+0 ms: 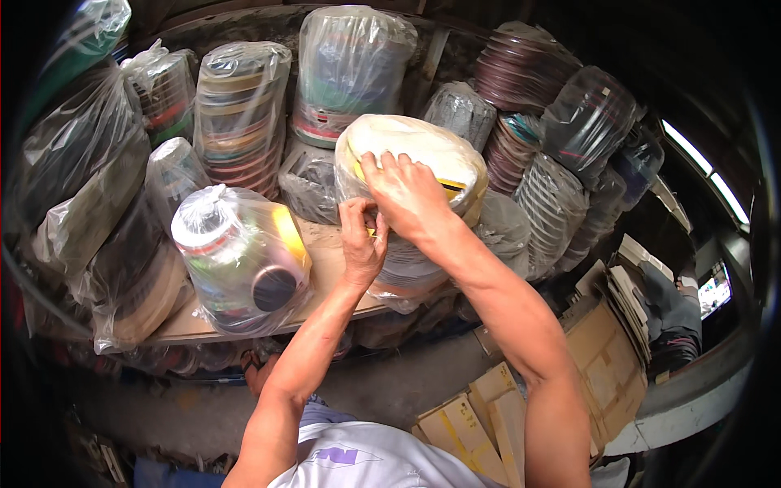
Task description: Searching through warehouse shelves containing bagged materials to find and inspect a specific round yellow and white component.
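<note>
A bulky stack wrapped in clear plastic (pixel 394 132), cream-white on top, stands in front of me at the middle of the bench. My right hand (pixel 409 193) lies across its upper front with the fingers spread and bent over the wrap. Yellow shows under the plastic beside that hand, with a dark stripe on the right side. Close by, at the stack's left side, my left hand (pixel 362 240) is closed in a pinch. A bit of a yellow strip (pixel 372 233) shows at its fingertips; the rest of it is hidden.
Left of my hands sits a knotted clear bag (pixel 240 260) of round items on the wooden bench top (pixel 329 252). Several bagged stacks (pixel 240 114) line the back and right. Flattened cardboard (pixel 464 427) lies below right. Part of another person (pixel 674 305) shows at far right.
</note>
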`<action>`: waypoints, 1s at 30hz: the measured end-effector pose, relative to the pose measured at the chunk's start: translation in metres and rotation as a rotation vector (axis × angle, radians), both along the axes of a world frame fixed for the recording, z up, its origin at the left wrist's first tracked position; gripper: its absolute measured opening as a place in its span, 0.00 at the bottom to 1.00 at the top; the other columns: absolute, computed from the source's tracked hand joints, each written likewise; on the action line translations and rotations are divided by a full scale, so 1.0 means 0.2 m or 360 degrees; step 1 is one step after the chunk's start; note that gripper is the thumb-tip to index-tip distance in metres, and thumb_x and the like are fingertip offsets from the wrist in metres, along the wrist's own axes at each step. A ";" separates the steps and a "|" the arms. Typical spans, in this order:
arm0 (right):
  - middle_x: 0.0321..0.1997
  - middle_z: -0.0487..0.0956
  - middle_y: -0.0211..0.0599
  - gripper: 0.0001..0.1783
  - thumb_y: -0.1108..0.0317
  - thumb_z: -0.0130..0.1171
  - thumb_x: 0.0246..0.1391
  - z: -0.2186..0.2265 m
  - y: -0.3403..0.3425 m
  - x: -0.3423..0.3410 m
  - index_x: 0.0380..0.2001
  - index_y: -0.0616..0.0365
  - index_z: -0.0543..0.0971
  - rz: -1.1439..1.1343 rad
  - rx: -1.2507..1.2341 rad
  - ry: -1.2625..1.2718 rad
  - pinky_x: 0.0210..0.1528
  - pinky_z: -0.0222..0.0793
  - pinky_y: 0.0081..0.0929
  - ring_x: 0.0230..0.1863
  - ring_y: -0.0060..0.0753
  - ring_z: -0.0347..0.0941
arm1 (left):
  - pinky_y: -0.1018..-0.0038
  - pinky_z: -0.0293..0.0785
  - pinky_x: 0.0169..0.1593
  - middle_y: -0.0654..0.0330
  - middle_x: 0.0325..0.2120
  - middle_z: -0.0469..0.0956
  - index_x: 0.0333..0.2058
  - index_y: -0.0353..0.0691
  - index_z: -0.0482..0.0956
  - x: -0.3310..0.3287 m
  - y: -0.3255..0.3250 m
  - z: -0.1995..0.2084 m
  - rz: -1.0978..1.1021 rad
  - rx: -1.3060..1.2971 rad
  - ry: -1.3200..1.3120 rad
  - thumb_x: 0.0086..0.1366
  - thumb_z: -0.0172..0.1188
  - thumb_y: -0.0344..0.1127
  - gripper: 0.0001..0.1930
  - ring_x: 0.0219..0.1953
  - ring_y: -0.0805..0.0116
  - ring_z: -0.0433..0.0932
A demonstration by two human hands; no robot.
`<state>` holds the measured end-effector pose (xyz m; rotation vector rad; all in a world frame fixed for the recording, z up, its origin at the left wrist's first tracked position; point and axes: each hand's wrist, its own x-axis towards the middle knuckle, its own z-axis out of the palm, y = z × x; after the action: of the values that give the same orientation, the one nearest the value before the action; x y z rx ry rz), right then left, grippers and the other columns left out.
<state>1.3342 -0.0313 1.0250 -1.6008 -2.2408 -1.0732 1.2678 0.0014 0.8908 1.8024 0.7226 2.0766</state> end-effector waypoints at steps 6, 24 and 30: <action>0.44 0.78 0.47 0.20 0.69 0.56 0.46 0.02 -0.30 0.06 0.45 0.64 0.74 0.0426 0.0035 -0.0049 0.47 0.75 0.37 0.45 0.44 0.77 | 0.65 0.72 0.36 0.47 0.40 0.69 0.48 0.30 0.67 -0.04 0.02 -0.04 -0.0045 -0.0195 0.0153 0.54 0.58 0.18 0.21 0.32 0.52 0.74; 0.51 0.78 0.49 0.19 0.69 0.55 0.49 -0.06 -0.46 -0.10 0.46 0.62 0.76 0.0266 0.0142 0.0061 0.56 0.70 0.44 0.53 0.53 0.75 | 0.67 0.72 0.49 0.49 0.48 0.72 0.54 0.34 0.66 0.02 0.04 -0.13 -0.0891 -0.0355 -0.0503 0.60 0.63 0.31 0.25 0.46 0.53 0.76; 0.50 0.80 0.40 0.15 0.72 0.56 0.56 -0.01 -1.08 0.06 0.47 0.56 0.75 0.0725 -0.0183 0.0361 0.51 0.76 0.40 0.51 0.48 0.78 | 0.69 0.72 0.40 0.52 0.39 0.71 0.45 0.33 0.69 -0.01 0.06 -0.08 -0.0206 -0.0218 0.0009 0.60 0.61 0.29 0.16 0.35 0.57 0.74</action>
<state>1.3469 -0.2473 1.0230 -1.0950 -2.3744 -0.6205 1.2658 0.0143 0.8740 1.7333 0.7110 1.8929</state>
